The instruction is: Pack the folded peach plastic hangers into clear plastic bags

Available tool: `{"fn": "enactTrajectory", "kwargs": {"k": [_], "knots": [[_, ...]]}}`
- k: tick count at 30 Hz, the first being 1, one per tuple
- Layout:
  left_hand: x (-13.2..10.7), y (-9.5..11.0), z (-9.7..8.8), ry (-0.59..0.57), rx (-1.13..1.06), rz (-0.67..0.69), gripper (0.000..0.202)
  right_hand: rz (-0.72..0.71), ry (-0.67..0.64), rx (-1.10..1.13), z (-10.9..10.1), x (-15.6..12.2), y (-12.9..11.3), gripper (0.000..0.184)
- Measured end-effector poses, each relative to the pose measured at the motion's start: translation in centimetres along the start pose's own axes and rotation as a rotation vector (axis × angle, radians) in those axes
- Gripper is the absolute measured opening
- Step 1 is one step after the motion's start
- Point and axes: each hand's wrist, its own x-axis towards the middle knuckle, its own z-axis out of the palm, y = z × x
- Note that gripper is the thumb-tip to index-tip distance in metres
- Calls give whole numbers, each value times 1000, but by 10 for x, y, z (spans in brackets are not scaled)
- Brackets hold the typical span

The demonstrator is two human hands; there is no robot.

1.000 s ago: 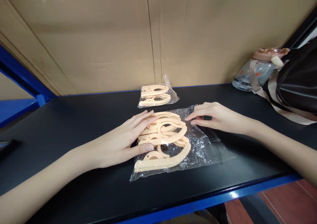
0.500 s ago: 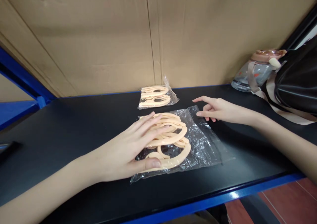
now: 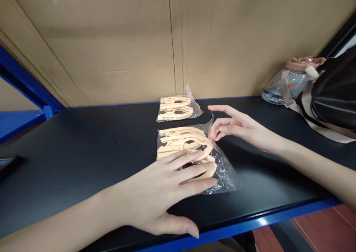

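A clear plastic bag [image 3: 222, 170] holding several peach plastic hangers [image 3: 183, 140] lies on the black shelf top [image 3: 83, 151]. My left hand [image 3: 164, 192] lies flat over the near part of the bag, fingers stretched out across the hangers. At the bag's upper right corner, my right hand [image 3: 233, 127] pinches the plastic between thumb and fingers, the index finger stretched forward. A second, smaller bag of the same hangers [image 3: 176, 109] sits farther back by the cardboard wall.
A cardboard wall [image 3: 167, 40] backs the shelf. At the right stand a clear water bottle with a pink lid [image 3: 292, 79] and a black bag with beige straps [image 3: 333, 96]. Blue frame [image 3: 25, 85] at the left; the blue front edge [image 3: 250, 224] runs below my hands.
My left hand slid toward the front edge over the bag. My right hand came back to the bag's corner and took hold of it; the loose plastic at the right is now folded in.
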Motion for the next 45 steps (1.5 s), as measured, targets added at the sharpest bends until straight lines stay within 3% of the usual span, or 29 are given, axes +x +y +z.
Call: {"fn": "enactTrajectory", "kwargs": {"k": [3, 7, 13, 16, 22, 28, 33, 37, 42, 45], "knots": [[-1, -1, 2, 46, -34, 11, 64, -45, -107, -77, 0, -2, 3, 58], [-3, -1, 4, 65, -40, 17, 67, -136, -130, -146, 2, -4, 10, 66], [-1, -1, 0, 32, -41, 27, 68, -252, -78, -524, 10, -3, 16, 44], [-1, -3, 0, 55, -77, 13, 67, -261, -60, -603, 11, -2, 19, 53], [-7, -8, 12, 254, -204, -14, 56, -266, -180, -698, 13, -5, 19, 67], [-7, -11, 14, 182, -194, -86, 80, -370, -299, -828, 17, -12, 9, 93], [-7, -16, 9, 358, -341, -199, 59, -319, -371, -918, 27, -19, 3, 112], [2, -39, -5, 392, -96, -377, 49, -306, -338, -950, 38, -20, 1, 113], [42, -86, -20, 399, 253, -234, 52, -394, -373, -1041, 51, -31, -8, 104], [69, -106, -21, 317, 440, -192, 48, -469, -330, -1204, 62, -50, -10, 89]]}}
